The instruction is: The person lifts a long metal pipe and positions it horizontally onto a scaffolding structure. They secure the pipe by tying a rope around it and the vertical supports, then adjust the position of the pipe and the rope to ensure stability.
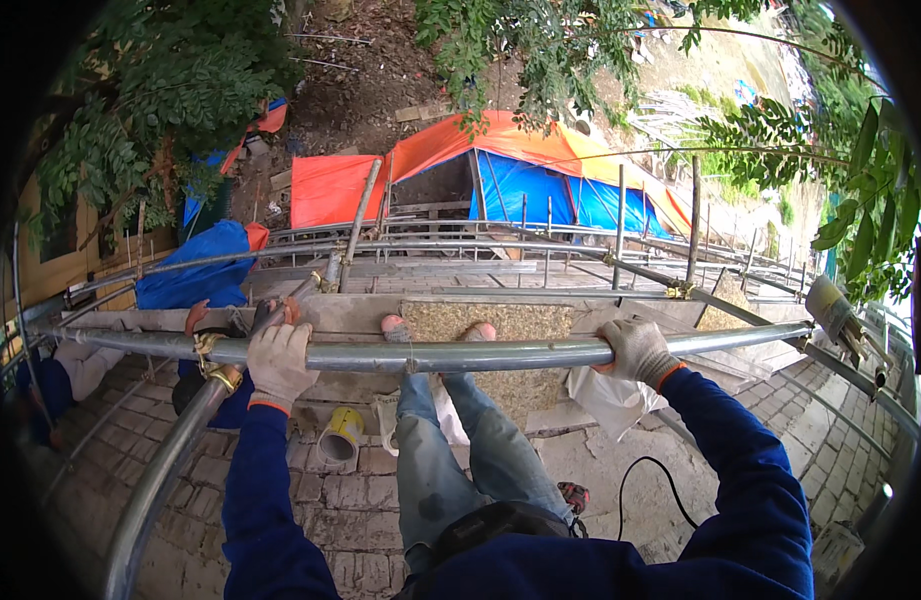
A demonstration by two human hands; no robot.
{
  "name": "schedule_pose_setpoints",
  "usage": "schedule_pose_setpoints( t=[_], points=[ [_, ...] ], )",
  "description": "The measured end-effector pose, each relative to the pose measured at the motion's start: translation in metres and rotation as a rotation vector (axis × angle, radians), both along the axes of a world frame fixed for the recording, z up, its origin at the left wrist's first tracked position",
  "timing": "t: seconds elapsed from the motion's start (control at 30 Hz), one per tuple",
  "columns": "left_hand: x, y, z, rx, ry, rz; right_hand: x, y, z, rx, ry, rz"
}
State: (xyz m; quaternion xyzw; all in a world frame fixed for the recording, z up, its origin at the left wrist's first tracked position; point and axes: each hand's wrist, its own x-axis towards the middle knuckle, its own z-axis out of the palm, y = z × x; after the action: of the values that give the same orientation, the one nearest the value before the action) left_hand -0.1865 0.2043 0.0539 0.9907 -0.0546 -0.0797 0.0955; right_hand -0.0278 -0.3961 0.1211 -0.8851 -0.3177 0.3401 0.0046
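Note:
A long grey metal scaffold pipe runs crosswise in front of me at about waist height. My left hand, in a pale work glove with an orange cuff, is closed around it just right of a brass-coloured clamp. That clamp sits where a slanting pipe meets the crosswise one. Farther right, my right hand, gloved the same way, grips the same pipe near its right part. Beside the clamp, another person's bare hand shows; their body is mostly hidden beneath the pipe.
I stand on a speckled board laid on planks, above a tiled slope. Below are a yellow bucket, a white sack and a black cable. More scaffold pipes, a blue-and-orange tarp and leafy branches lie beyond.

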Motion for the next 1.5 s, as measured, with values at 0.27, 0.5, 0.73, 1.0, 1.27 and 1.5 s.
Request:
schedule_pose_setpoints(
  t=[0.27, 0.5, 0.73, 1.0, 1.27, 1.5],
  points=[
    [-0.002, 0.001, -0.005, 0.008, -0.034, -0.004, 0.002, 0.004, 0.003, -0.017, 0.007, 0.001],
    [0.001, 0.001, -0.002, 0.0, -0.035, -0.013, 0.0, -0.002, -0.003, 0.017, 0.006, 0.002],
    [0.0, 0.001, 0.001, 0.012, 0.034, -0.006, -0.002, -0.005, -0.005, 0.023, 0.003, 0.003],
    [0.0, 0.001, -0.002, -0.011, -0.034, -0.012, 0.0, -0.002, -0.002, 0.016, -0.012, 0.012],
    [0.005, -0.004, 0.007, -0.008, -0.01, 0.008, -0.001, -0.001, -0.002, 0.019, -0.034, 0.019],
    [0.001, -0.001, 0.0, -0.006, -0.016, 0.009, -0.002, -0.005, -0.006, 0.047, -0.04, 0.018]
  ],
)
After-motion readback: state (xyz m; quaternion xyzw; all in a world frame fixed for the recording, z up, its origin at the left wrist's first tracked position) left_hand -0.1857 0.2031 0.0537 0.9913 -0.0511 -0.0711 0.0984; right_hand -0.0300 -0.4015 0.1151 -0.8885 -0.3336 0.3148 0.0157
